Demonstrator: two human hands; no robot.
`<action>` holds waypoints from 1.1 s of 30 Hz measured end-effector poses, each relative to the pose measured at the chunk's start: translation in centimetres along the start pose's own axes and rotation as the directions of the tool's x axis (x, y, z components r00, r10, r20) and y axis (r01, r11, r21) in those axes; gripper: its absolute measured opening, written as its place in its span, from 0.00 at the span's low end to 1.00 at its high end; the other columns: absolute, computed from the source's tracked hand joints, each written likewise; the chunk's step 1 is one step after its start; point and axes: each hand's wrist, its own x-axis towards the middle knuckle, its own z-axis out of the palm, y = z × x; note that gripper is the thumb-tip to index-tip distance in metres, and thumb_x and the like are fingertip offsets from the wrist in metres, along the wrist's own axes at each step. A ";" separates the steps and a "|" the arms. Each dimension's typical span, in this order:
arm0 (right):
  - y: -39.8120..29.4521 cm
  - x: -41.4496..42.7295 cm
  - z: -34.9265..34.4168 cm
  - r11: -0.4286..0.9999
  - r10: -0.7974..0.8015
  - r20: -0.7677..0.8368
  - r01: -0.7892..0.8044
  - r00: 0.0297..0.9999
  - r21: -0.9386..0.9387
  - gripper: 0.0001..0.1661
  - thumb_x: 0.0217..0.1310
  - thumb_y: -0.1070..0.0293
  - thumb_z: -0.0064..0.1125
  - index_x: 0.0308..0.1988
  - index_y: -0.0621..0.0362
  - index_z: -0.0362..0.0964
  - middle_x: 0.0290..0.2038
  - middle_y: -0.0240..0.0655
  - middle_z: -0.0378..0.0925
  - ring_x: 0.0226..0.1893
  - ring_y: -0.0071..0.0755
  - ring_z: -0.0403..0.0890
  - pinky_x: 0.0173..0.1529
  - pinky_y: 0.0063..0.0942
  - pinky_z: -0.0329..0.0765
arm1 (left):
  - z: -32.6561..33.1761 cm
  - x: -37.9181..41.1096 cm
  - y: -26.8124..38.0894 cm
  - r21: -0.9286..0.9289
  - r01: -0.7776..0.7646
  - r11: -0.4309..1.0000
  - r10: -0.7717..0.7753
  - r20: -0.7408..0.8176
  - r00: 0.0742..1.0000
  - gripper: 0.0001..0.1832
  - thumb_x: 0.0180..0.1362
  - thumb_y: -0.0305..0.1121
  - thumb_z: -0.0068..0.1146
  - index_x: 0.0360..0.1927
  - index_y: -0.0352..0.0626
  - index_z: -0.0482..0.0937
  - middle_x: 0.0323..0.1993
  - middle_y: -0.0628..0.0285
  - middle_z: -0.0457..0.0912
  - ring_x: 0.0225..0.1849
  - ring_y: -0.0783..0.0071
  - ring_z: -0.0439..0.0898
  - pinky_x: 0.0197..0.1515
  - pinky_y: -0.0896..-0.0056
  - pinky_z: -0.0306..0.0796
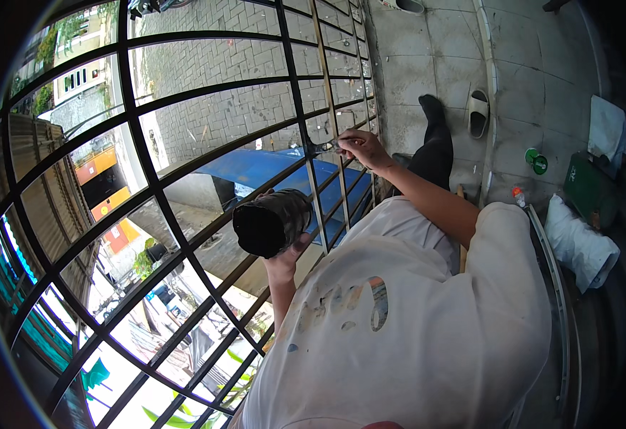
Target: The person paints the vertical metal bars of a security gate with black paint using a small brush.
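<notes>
My left hand (286,256) grips a dark, paint-covered can (298,210) from below and behind. Its round opening looks black inside, and the can is tilted towards me. In my right hand (365,151) is a small paintbrush (326,147), pinched near its handle. The dark bristles touch a bar of the metal grille (298,102), close to a crossing. Around the brush, upper parts of the bars look black, while lower ones (317,198) look paler and brownish. The fingers behind the can are partly hidden.
Beyond the grille are a paved yard (211,91) and a blue sheet-like surface (270,166). On the tiled floor (404,75) lie a slipper (478,113) and a green round container (536,161). A white sack (578,244) and a dark green case (589,190) sit at right.
</notes>
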 end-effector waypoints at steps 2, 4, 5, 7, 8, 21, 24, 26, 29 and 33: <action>0.7 -0.4 -0.2 0.999 0.043 0.035 -0.043 0.998 0.000 0.10 0.70 0.65 0.59 0.42 0.59 0.81 0.30 0.30 0.81 0.31 0.18 0.78 0.34 0.21 0.74 | 0.0 0.1 -0.1 0.006 -0.020 1.000 0.020 -0.002 1.000 0.49 0.45 0.33 0.81 0.70 0.36 0.64 0.64 0.57 0.71 0.64 0.63 0.72 0.67 0.58 0.67; 0.2 -0.4 -0.4 0.996 0.089 0.036 -0.089 0.995 -0.004 0.09 0.70 0.66 0.59 0.41 0.60 0.81 0.31 0.31 0.82 0.31 0.18 0.79 0.36 0.21 0.76 | -0.1 0.2 -0.1 0.014 -0.039 0.999 0.039 -0.006 0.999 0.48 0.45 0.32 0.80 0.69 0.36 0.65 0.64 0.56 0.71 0.64 0.63 0.72 0.66 0.58 0.68; -0.1 0.2 -0.5 0.996 0.089 0.035 -0.089 0.995 -0.002 0.09 0.70 0.66 0.59 0.41 0.60 0.81 0.31 0.31 0.82 0.31 0.18 0.79 0.36 0.21 0.76 | -0.1 0.1 -0.1 0.009 -0.016 1.000 0.016 -0.015 1.000 0.48 0.45 0.32 0.80 0.70 0.36 0.65 0.64 0.56 0.71 0.64 0.63 0.72 0.67 0.58 0.67; -0.9 1.3 -0.5 0.984 -0.122 -0.144 0.138 0.982 0.110 0.09 0.70 0.66 0.59 0.40 0.60 0.80 0.32 0.32 0.83 0.31 0.18 0.79 0.37 0.20 0.76 | 0.0 0.2 0.0 0.005 0.011 1.000 -0.011 -0.021 1.000 0.49 0.45 0.31 0.80 0.70 0.36 0.64 0.64 0.56 0.71 0.64 0.62 0.72 0.67 0.58 0.67; -1.2 1.6 -0.5 0.984 -0.133 -0.169 0.150 0.977 0.097 0.10 0.70 0.66 0.59 0.41 0.61 0.80 0.32 0.32 0.83 0.31 0.18 0.79 0.38 0.20 0.76 | 0.2 0.6 -0.1 0.011 -0.027 1.000 0.027 -0.014 1.000 0.48 0.45 0.31 0.79 0.70 0.36 0.64 0.64 0.56 0.71 0.64 0.61 0.72 0.67 0.57 0.67; -1.1 1.6 -1.0 0.978 -0.079 -0.142 0.104 0.987 0.180 0.10 0.69 0.67 0.59 0.39 0.63 0.80 0.29 0.32 0.82 0.32 0.22 0.84 0.33 0.22 0.76 | -0.4 1.3 -1.1 0.087 -0.121 0.989 0.118 0.038 0.992 0.48 0.43 0.32 0.80 0.68 0.38 0.66 0.62 0.56 0.74 0.62 0.60 0.74 0.66 0.55 0.69; -0.1 0.8 -0.8 0.996 0.022 0.029 -0.025 0.999 0.085 0.10 0.68 0.65 0.59 0.36 0.61 0.80 0.28 0.32 0.81 0.30 0.22 0.84 0.32 0.22 0.76 | 0.4 1.3 -0.5 0.055 -0.118 0.992 0.116 0.027 0.993 0.48 0.44 0.34 0.81 0.69 0.38 0.66 0.62 0.56 0.73 0.62 0.60 0.74 0.66 0.55 0.69; 0.2 0.4 -1.0 0.996 0.086 0.107 -0.089 0.991 0.025 0.11 0.68 0.64 0.59 0.35 0.60 0.80 0.28 0.31 0.81 0.30 0.21 0.84 0.32 0.22 0.76 | 0.1 1.3 -0.7 0.054 -0.104 0.993 0.103 0.024 0.994 0.49 0.44 0.35 0.82 0.69 0.37 0.66 0.62 0.55 0.73 0.62 0.60 0.74 0.66 0.55 0.69; 0.2 0.6 -0.5 0.983 0.182 0.182 -0.175 0.966 -0.050 0.13 0.67 0.61 0.60 0.34 0.58 0.79 0.27 0.30 0.81 0.32 0.20 0.84 0.32 0.21 0.75 | -0.5 1.2 -1.2 0.088 -0.106 0.990 0.104 0.026 0.994 0.49 0.44 0.36 0.82 0.69 0.37 0.66 0.63 0.55 0.72 0.63 0.60 0.74 0.66 0.55 0.69; -0.2 2.9 0.2 0.999 -0.021 0.011 0.021 1.000 0.038 0.12 0.68 0.63 0.59 0.36 0.60 0.78 0.27 0.30 0.79 0.27 0.19 0.78 0.32 0.21 0.73 | 0.1 1.2 -0.9 0.091 -0.087 0.992 0.085 0.033 0.996 0.49 0.45 0.38 0.81 0.70 0.38 0.65 0.64 0.55 0.72 0.65 0.60 0.72 0.69 0.54 0.66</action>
